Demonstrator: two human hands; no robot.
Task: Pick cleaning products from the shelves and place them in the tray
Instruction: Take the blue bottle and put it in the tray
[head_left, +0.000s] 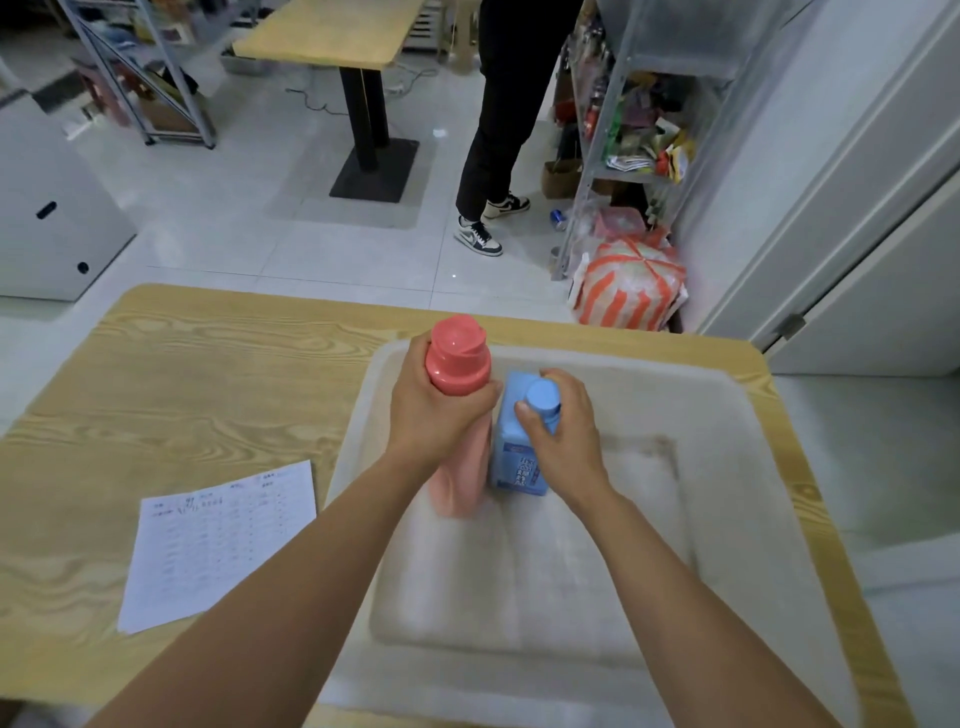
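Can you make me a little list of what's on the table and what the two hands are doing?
Left hand: grips the pink bottle just under its cap
Right hand: holds the blue bottle by its cap
Bottles: upright, side by side, inside the white tray
Pink bottle's base: blurred, can't tell if it's set down
Table: wooden, tray on its right side
Also there: a printed sheet of paper left of the tray

We log: wooden table (182, 395) | white tray (737, 467) on its right part | printed paper sheet (218, 540) left of tray, apart.
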